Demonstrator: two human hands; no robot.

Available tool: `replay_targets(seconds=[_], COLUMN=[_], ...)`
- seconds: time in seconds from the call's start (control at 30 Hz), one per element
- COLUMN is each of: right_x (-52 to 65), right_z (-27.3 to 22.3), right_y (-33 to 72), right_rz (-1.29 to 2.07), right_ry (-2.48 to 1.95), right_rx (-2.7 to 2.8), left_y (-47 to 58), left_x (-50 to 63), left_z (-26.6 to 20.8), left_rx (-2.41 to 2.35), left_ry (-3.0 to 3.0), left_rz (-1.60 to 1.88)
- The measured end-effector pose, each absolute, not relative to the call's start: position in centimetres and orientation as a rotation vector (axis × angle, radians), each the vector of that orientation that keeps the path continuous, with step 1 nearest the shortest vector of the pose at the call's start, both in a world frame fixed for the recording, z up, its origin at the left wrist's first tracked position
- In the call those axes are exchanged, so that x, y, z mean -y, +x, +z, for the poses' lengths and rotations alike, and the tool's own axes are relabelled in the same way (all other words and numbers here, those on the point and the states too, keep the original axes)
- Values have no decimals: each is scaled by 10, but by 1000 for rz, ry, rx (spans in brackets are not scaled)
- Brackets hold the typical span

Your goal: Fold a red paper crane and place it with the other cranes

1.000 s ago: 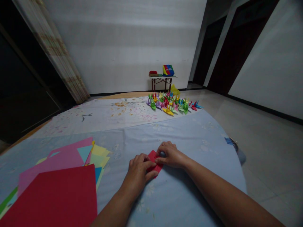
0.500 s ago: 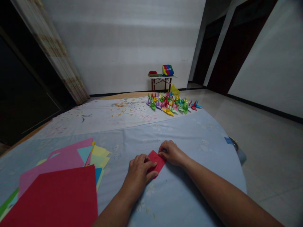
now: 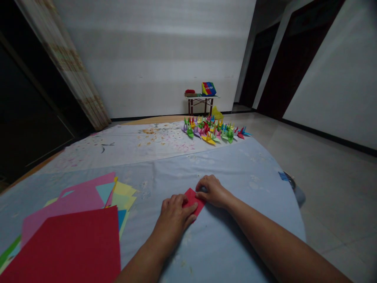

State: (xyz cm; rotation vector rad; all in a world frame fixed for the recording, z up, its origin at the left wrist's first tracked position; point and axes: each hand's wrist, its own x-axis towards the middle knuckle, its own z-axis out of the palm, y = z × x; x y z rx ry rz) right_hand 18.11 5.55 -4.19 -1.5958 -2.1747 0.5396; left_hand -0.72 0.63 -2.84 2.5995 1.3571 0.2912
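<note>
A small piece of folded red paper (image 3: 200,206) lies on the pale blue tablecloth, turned like a diamond. My left hand (image 3: 176,214) rests over its left part, thumb and fingers pressing it to the cloth. At its upper right edge, my right hand (image 3: 212,191) pinches the paper between thumb and curled fingers. Both palms face down, and the left hand hides part of the paper.
Coloured sheets lie at the left, a large red sheet (image 3: 70,243) over a pink sheet (image 3: 85,192). Several folded paper cranes (image 3: 210,129) stand at the table's far right. Behind is a small side table (image 3: 203,97) with a colourful box (image 3: 208,89).
My right fingers have shifted slightly left on the paper's upper right edge. My left hand stays on the paper, its thumb moved a little right.
</note>
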Motion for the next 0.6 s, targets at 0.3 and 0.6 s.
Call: replay_targets(seconds=[0.3, 0.6], right_x=[-57, -57], right_z=[-42, -40], right_y=[182, 182], right_rz=[556, 557], right_ry=[-1583, -1599], right_rx=[2185, 2192], left_y=[2, 7], left_x=[9, 24], left_z=[-7, -1], left_rx=[-1360, -1404], left_ry=[2699, 2653], left_rz=[-17, -226])
